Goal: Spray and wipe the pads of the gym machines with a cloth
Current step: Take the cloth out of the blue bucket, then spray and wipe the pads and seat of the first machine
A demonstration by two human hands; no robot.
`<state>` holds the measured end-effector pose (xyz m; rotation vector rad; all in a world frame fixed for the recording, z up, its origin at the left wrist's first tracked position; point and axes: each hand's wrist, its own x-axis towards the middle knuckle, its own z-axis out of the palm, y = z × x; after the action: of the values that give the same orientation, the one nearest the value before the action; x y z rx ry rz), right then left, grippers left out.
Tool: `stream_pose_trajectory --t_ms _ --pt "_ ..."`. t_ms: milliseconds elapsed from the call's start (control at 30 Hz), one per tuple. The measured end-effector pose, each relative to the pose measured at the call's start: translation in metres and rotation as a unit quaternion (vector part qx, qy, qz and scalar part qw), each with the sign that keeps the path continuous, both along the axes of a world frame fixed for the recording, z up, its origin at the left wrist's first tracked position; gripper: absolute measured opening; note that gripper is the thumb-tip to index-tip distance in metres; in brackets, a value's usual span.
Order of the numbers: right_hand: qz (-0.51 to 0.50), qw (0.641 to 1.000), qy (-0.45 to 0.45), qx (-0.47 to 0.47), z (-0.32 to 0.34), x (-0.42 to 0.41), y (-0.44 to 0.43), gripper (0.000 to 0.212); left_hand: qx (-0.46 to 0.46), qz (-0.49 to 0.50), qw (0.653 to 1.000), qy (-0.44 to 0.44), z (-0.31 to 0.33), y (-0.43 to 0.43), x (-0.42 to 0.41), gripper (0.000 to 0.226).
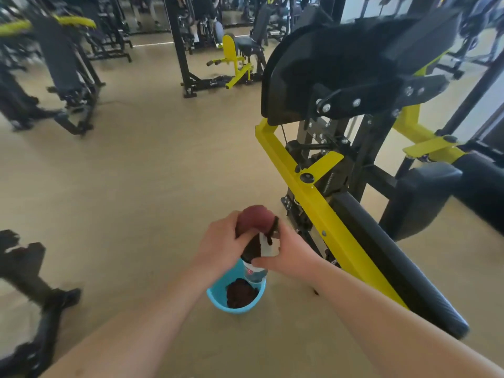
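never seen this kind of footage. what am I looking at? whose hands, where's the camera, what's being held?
One picture, from a camera worn on a person's head, looking forward and down in a gym. No robot: the two bare arms are the wearer's. The left hand and right hand both grip a spray bottle with a dark red top, held over a blue bucket on the floor. A dark cloth lies in the bucket. To the right stands a yellow and black gym machine with a long black pad.

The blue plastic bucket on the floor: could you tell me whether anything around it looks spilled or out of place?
Nothing stands out: the blue plastic bucket sits upright with a dark cloth inside; no spill visible on the tan floor.
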<state>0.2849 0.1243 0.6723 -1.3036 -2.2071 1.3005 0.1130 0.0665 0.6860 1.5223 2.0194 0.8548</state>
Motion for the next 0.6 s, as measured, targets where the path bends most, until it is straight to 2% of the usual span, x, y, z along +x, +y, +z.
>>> stream_pose_trajectory --t_ms 200,467,600 --pt "-0.004 1.0 0.019 0.02 0.022 0.022 -0.003 0.088 0.061 0.02 0.997 -0.03 0.029 -0.001 0.032 0.015" --pt "-0.026 0.996 0.028 0.078 0.031 0.044 -0.02 0.074 0.076 -0.036 0.992 -0.098 0.036 -0.006 0.054 0.012" --pt "-0.085 0.993 0.028 0.077 0.038 0.049 -0.043 0.072 0.095 -0.078 0.98 -0.154 0.041 -0.011 0.06 0.013"
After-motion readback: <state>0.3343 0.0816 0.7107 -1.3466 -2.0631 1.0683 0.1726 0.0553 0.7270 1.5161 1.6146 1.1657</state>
